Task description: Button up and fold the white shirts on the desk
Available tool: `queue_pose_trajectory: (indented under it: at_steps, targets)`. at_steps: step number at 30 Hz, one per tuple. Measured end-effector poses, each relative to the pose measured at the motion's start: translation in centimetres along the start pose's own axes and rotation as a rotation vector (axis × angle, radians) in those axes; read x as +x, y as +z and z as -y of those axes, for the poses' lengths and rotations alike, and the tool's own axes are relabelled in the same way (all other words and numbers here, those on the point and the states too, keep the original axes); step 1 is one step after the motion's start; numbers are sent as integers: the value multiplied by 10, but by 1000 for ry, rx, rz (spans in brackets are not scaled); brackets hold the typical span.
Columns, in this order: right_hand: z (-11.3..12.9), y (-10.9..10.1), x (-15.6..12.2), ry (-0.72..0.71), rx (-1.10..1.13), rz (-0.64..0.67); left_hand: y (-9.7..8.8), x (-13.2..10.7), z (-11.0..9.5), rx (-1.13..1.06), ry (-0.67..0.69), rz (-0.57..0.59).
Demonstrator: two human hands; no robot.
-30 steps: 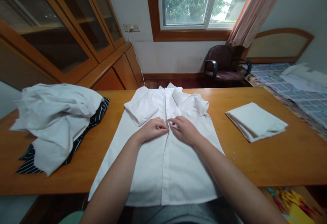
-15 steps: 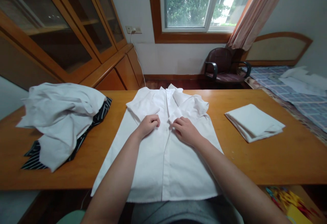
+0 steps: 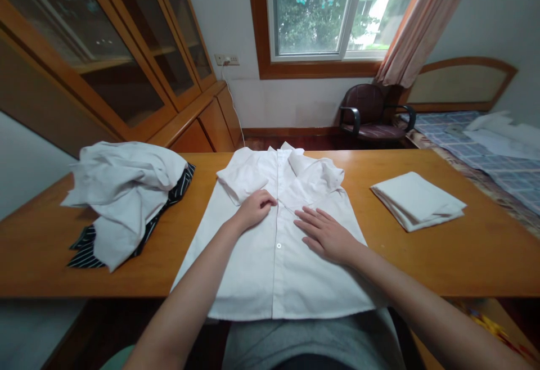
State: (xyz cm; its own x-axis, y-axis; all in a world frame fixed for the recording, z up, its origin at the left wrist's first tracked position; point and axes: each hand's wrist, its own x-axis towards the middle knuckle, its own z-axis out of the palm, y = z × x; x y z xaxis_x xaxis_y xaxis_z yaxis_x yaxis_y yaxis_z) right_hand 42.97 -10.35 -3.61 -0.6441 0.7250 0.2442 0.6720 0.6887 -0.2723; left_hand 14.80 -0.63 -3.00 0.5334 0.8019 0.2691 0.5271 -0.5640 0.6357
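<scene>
A white button-up shirt (image 3: 257,269) lies front side up on the wooden table (image 3: 464,257), collar at the far edge, short sleeves folded inward over the chest. My left hand (image 3: 254,208) rests on the shirt just left of the button placket, fingers curled and pressed on the cloth. My right hand (image 3: 325,233) lies flat on the right chest panel with its fingers stretched out. A white button shows on the placket between my hands.
A heap of white garments (image 3: 122,190) over a dark striped one (image 3: 90,240) sits at the table's left. A folded white shirt (image 3: 415,198) lies at the right. Behind stand a glass-door cabinet (image 3: 105,61), a dark armchair (image 3: 367,108) and a bed (image 3: 485,145).
Both hands were pinching at the placket. The right hand has let go, slid down and right, and now lies flat. The left hand stays near the placket, curled.
</scene>
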Motion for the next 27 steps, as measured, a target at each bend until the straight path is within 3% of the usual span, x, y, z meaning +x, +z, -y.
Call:
queue_pose_trajectory:
  at_steps: [6,10,16,21,27]
  targets:
    - [-7,1,8,12,-16,1,9,-57,-31,394,-64,15]
    - [-21,3,22,9,-20,-7,16,-81,-26,533,-127,41]
    - [-32,4,35,-2,-43,-20,13,-71,-10,570,-131,26]
    - [1,8,40,85,-47,-136,12,-69,-16,523,-149,-7]
    - [37,27,56,248,201,-175,19,-68,-44,316,-221,-130]
